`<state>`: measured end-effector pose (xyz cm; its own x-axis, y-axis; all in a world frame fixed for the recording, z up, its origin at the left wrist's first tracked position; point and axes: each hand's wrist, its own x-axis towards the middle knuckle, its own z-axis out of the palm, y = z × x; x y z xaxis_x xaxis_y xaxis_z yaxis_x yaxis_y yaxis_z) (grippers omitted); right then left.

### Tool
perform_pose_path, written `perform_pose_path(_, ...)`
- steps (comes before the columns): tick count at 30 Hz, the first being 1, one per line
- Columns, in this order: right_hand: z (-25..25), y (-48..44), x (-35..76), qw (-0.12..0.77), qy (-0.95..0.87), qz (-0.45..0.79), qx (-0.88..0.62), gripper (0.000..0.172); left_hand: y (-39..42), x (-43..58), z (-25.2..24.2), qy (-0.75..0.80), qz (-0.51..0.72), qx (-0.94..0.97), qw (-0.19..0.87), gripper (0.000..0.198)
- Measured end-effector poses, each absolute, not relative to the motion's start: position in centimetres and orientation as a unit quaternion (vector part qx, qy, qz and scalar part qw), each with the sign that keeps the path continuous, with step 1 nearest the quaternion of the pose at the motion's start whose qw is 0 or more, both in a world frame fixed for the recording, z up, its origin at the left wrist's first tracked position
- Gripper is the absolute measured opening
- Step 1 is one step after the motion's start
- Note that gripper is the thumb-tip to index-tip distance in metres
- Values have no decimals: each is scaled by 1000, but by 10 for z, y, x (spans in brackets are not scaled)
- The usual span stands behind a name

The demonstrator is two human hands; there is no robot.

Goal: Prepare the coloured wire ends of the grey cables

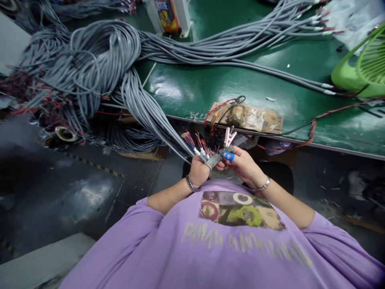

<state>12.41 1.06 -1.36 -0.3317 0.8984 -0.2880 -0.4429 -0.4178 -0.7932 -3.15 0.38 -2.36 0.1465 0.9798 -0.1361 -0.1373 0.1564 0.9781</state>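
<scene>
My left hand (199,170) is closed around a bunch of grey cables (156,120) that run up and left to a big tangled heap. Their stripped ends (197,144) fan out in red, blue and white wires just above my fist. My right hand (244,164) is closed beside it, fingers taped in grey and blue, holding a small pink tool (229,137) that points up at the wire ends. Both hands sit just below the front edge of the green bench (195,92). Each wrist wears a metal bracelet.
A brown taped block (255,118) with red and black leads lies on the bench edge above my hands. More grey cable bundles (240,40) cross the bench. At the far right stands a green plastic basket (365,66). A white stand (168,16) is at the back.
</scene>
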Motion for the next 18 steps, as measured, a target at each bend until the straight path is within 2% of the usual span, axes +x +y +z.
perform_pose_path(4,-12,10,120,458,-307,742,-382,34,2,-32,-20,467,449,467,601,32)
perform_pose_path(7,-13,10,119,462,-298,743,-381,28,2,-32,-21,468,450,462,604,32)
perform_pose_path(11,-14,10,119,473,-280,734,-399,18,3,-29,-27,479,478,424,601,29)
perform_pose_path(18,-12,6,113,504,-265,694,-441,14,8,-27,-26,462,520,375,613,28)
